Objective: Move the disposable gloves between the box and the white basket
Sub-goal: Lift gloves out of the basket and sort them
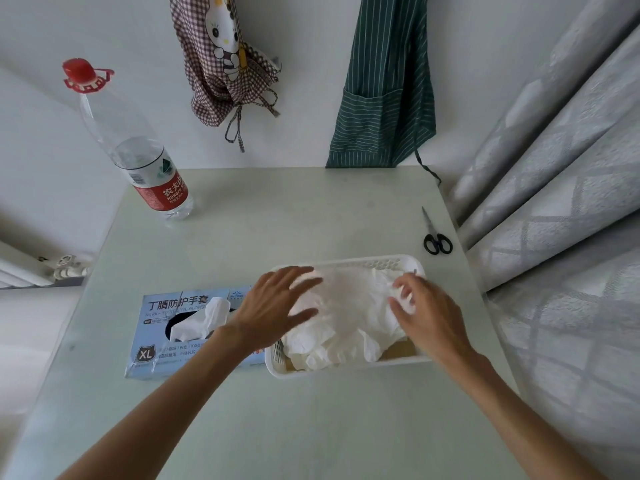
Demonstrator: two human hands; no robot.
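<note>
I am holding both my hands over the white plastic basket with the perforated walls [346, 370], which is standing on the pale green worktop [277, 220]. The pile of thin white disposable gloves [349, 313] is lying inside this basket and is filling most of it. My left hand [273, 306] is reaching over the left edge of the basket with the fingers [304, 277] straight and spread apart, and they are resting on the top of the pile. My right hand [429, 313] is at the right side of the pile, and its curled fingers [401, 289] are pinching a fold of the glove material.

The light blue cardboard glove box with an XL mark [162, 341] is lying flat just beside the basket, on its left, and is touching it. One white glove [204, 320] is sticking out of the oval opening of the box.

A clear plastic water bottle with a red cap and red label [138, 157] is standing at the far left corner of the worktop. Black-handled scissors [434, 233] are lying near the right edge, behind the basket. A checked apron [225, 64] and a green striped apron [384, 88] are hanging on the wall behind.
</note>
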